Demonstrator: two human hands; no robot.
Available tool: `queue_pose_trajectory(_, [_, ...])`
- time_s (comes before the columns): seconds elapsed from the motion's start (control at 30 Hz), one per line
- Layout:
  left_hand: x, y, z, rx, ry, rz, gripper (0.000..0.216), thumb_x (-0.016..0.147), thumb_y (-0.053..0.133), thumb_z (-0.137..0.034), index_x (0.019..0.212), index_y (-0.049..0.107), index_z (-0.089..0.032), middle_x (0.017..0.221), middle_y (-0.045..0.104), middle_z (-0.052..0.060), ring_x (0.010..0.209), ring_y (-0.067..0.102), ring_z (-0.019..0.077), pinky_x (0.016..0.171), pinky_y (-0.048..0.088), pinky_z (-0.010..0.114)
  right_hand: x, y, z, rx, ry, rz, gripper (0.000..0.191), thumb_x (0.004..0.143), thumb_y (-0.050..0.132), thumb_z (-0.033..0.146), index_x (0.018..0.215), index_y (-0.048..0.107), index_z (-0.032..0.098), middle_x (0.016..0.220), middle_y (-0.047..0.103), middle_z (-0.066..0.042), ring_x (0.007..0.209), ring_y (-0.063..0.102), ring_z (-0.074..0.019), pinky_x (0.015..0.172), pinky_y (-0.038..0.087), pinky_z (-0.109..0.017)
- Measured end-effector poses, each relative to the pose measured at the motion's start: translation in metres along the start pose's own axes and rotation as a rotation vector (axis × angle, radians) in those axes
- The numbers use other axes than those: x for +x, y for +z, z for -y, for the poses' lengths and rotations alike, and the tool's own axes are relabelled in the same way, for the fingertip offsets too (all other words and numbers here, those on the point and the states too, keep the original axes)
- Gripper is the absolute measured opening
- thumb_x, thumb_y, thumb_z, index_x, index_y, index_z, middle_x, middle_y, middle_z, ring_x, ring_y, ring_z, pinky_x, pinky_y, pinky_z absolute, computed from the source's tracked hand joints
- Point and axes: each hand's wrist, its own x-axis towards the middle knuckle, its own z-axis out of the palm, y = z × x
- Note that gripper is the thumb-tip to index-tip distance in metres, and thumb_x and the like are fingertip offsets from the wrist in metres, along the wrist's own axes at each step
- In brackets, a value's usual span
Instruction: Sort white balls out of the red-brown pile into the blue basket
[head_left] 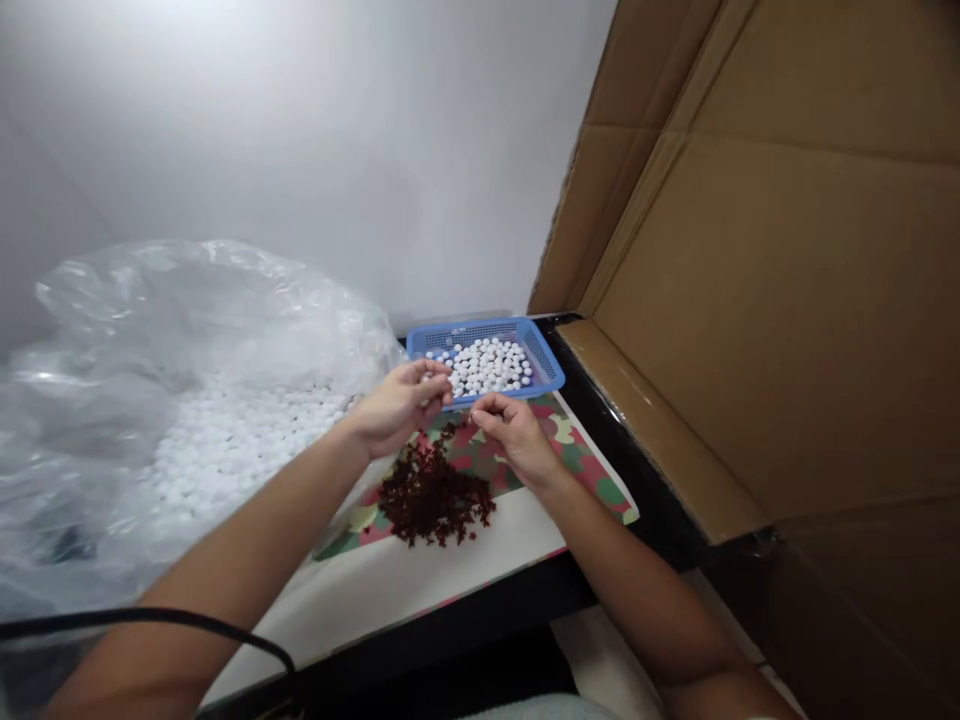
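Note:
My left hand (401, 402) is at the front left corner of a blue plastic basket (551, 372), its fingers curled together. Anything in that grip is too small to name. Just to the right, my right hand (519, 437) pinches thumb and forefinger together over the patterned cloth; what sits at the fingertips I cannot make out. White round balls (487, 365) lie in the basket. A loose pile of small dark red pieces (435, 492), some star-like in outline, rests on the cloth below and between both hands.
A large clear plastic bag (210, 275) full of white balls (232, 430) stands at the left. The camouflage-patterned cloth (611, 495) covers part of the black table. Cardboard (787, 270) walls the right side, and a black cable (150, 615) crosses the lower left.

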Motion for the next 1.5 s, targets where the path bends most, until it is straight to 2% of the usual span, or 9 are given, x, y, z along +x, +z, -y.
queue_pose_trajectory(0.1, [-0.046, -0.008, 0.033, -0.168, -0.049, -0.058, 0.024, 0.081, 0.068, -0.035, 0.081, 0.059, -0.013, 0.066, 0.053, 0.001, 0.047, 0.039, 0.0028, 0.041, 0.03, 0.013, -0.007, 0.006, 0.003, -0.033, 0.006, 0.101, 0.019, 0.077, 0.067, 0.037, 0.078, 0.06, 0.019, 0.075, 0.054, 0.001, 0.063, 0.042, -0.0103, 0.058, 0.035, -0.023])
queue_pose_trajectory(0.2, [-0.057, -0.014, 0.057, -0.327, -0.113, -0.135, 0.034, 0.084, 0.061, -0.047, 0.079, 0.057, -0.014, 0.057, 0.043, -0.004, 0.041, 0.029, 0.0022, 0.035, 0.021, 0.013, -0.012, 0.014, 0.0, -0.091, 0.002, 0.184, 0.02, 0.078, 0.067, 0.038, 0.079, 0.061, 0.019, 0.077, 0.056, 0.0, 0.066, 0.045, -0.0115, 0.06, 0.037, -0.023])
queue_pose_trajectory(0.37, [-0.049, -0.017, 0.073, -0.467, -0.19, -0.096, 0.021, 0.085, 0.06, -0.032, 0.088, 0.062, -0.011, 0.075, 0.057, 0.005, 0.063, 0.055, 0.0098, 0.053, 0.046, 0.018, -0.01, 0.02, -0.015, -0.158, 0.011, 0.198, 0.022, 0.078, 0.066, 0.039, 0.081, 0.061, 0.018, 0.069, 0.055, 0.002, 0.059, 0.044, -0.0101, 0.056, 0.035, -0.023])
queue_pose_trajectory(0.47, [-0.051, -0.017, 0.077, -0.427, -0.153, -0.058, 0.015, 0.076, 0.063, -0.012, 0.091, 0.064, -0.01, 0.083, 0.061, 0.007, 0.076, 0.059, 0.0112, 0.07, 0.049, 0.021, -0.008, 0.018, -0.018, -0.172, 0.021, 0.188, 0.022, 0.078, 0.066, 0.039, 0.081, 0.06, 0.018, 0.068, 0.056, 0.002, 0.058, 0.045, -0.0102, 0.057, 0.036, -0.023])
queue_pose_trajectory(0.53, [-0.054, -0.018, 0.08, -0.381, -0.095, -0.042, 0.019, 0.075, 0.066, -0.009, 0.093, 0.064, -0.01, 0.081, 0.061, 0.006, 0.076, 0.058, 0.0106, 0.071, 0.047, 0.02, -0.008, 0.016, -0.018, -0.207, 0.009, 0.193, 0.02, 0.079, 0.066, 0.037, 0.08, 0.061, 0.018, 0.068, 0.055, 0.002, 0.058, 0.044, -0.0102, 0.056, 0.036, -0.023])
queue_pose_trajectory(0.7, [-0.057, -0.02, 0.084, -0.288, -0.027, -0.018, 0.019, 0.078, 0.068, -0.022, 0.093, 0.062, -0.012, 0.068, 0.056, 0.002, 0.061, 0.049, 0.0079, 0.055, 0.036, 0.018, -0.01, 0.016, -0.016, -0.303, -0.039, 0.206, 0.018, 0.081, 0.064, 0.036, 0.08, 0.061, 0.018, 0.068, 0.053, 0.002, 0.059, 0.043, -0.0105, 0.056, 0.033, -0.024])
queue_pose_trajectory(0.97, [-0.053, -0.019, 0.089, -0.111, 0.056, -0.04, 0.012, 0.08, 0.063, -0.026, 0.087, 0.058, -0.017, 0.064, 0.057, 0.0, 0.061, 0.046, 0.0094, 0.059, 0.035, 0.021, -0.009, 0.015, -0.021, -0.414, -0.075, 0.208, 0.015, 0.081, 0.064, 0.032, 0.079, 0.062, 0.017, 0.079, 0.056, 0.0, 0.06, 0.044, -0.0096, 0.057, 0.035, -0.024])
queue_pose_trajectory(1.3, [-0.054, -0.014, 0.091, -0.091, 0.077, -0.006, 0.019, 0.083, 0.061, -0.033, 0.087, 0.05, -0.018, 0.063, 0.053, -0.003, 0.061, 0.046, 0.0097, 0.057, 0.032, 0.023, -0.008, 0.016, -0.022, -0.319, 0.025, 0.212, 0.023, 0.081, 0.065, 0.039, 0.082, 0.061, 0.016, 0.068, 0.057, 0.001, 0.058, 0.048, -0.0107, 0.057, 0.036, -0.024])
queue_pose_trajectory(1.5, [-0.053, -0.015, 0.096, 0.071, 0.122, -0.011, 0.02, 0.088, 0.053, -0.038, 0.092, 0.048, -0.019, 0.062, 0.052, -0.004, 0.057, 0.042, 0.0093, 0.056, 0.031, 0.023, -0.008, 0.016, -0.021, -0.311, 0.037, 0.214, 0.026, 0.08, 0.066, 0.041, 0.08, 0.061, 0.015, 0.062, 0.055, 0.003, 0.055, 0.042, -0.0094, 0.054, 0.032, -0.023])
